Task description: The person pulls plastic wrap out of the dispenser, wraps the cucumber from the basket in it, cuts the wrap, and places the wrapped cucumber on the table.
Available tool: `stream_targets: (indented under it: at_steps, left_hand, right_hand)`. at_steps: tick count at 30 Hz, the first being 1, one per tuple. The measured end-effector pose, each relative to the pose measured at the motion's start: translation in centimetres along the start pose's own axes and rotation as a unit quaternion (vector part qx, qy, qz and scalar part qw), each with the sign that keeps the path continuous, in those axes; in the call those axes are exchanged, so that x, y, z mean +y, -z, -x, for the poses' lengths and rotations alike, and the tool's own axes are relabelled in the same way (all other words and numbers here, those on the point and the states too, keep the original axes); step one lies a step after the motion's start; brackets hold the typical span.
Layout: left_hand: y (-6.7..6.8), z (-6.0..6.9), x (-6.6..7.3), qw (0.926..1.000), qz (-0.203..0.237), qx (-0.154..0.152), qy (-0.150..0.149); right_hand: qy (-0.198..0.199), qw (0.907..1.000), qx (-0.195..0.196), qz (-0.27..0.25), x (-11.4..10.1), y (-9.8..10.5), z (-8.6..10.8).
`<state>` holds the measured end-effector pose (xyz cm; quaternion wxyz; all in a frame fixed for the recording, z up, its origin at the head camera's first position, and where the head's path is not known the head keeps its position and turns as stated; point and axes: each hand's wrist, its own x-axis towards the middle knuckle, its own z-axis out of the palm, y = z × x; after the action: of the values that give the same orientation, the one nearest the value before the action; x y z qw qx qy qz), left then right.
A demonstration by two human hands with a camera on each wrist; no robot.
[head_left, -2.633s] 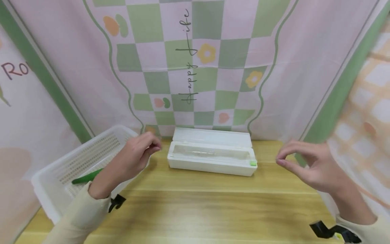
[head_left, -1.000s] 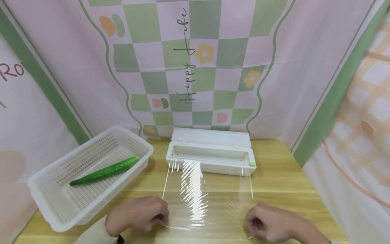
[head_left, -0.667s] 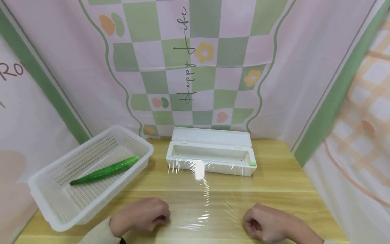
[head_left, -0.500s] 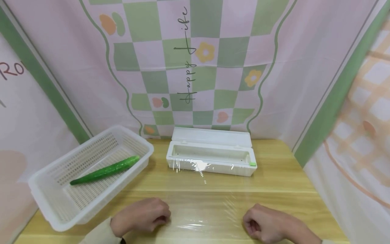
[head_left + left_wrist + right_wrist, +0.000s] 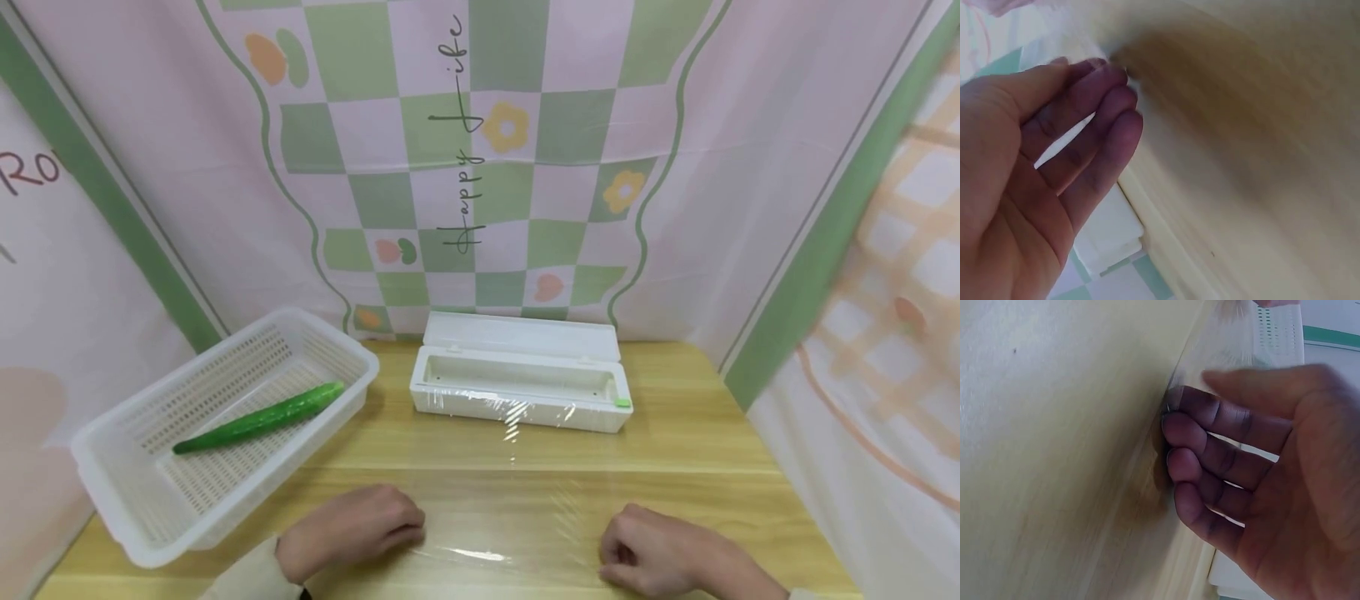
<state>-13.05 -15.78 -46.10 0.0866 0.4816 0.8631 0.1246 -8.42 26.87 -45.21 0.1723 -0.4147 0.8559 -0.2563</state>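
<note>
A sheet of clear cling film (image 5: 480, 554) stretches over the table from the front of a white cling film dispenser (image 5: 517, 408), whose lid is up. My left hand (image 5: 360, 529) rests at the sheet's near left corner. In the left wrist view, that hand's fingers (image 5: 1107, 150) are gently bent, with the thumb partly hidden behind them. At the near right corner is my right hand (image 5: 660, 550). In the right wrist view, its fingertips (image 5: 1185, 465) touch the table by the film's edge, and the thumb stands apart from the index finger.
A white perforated basket (image 5: 97, 467) stands at the left with a green cucumber (image 5: 258, 419) in it. The dispenser's raised lid (image 5: 525, 333) leans back near the patterned curtain (image 5: 502, 192). Wooden table (image 5: 697, 450) surface shows to the right of the film.
Both hands have come from beside the dispenser to the table's near side, drawing the film out and down. Since half a second ago, the left fingers have straightened and the right thumb has moved off.
</note>
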Motion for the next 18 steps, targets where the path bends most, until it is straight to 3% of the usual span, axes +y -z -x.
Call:
stream_targets:
  at_steps: [9, 18]
  left_hand:
    - [-0.3, -0.1, 0.5, 0.9993, -0.034, 0.013, 0.013]
    - [0.2, 0.7, 0.9, 0.997, -0.045, -0.021, 0.06]
  right_hand:
    - [-0.037, 0.9991, -0.022, 0.006, -0.3, 0.0, -0.1]
    - [-0.065, 0.9962, -0.037, 0.045, -1.1, 0.3, 0.4]
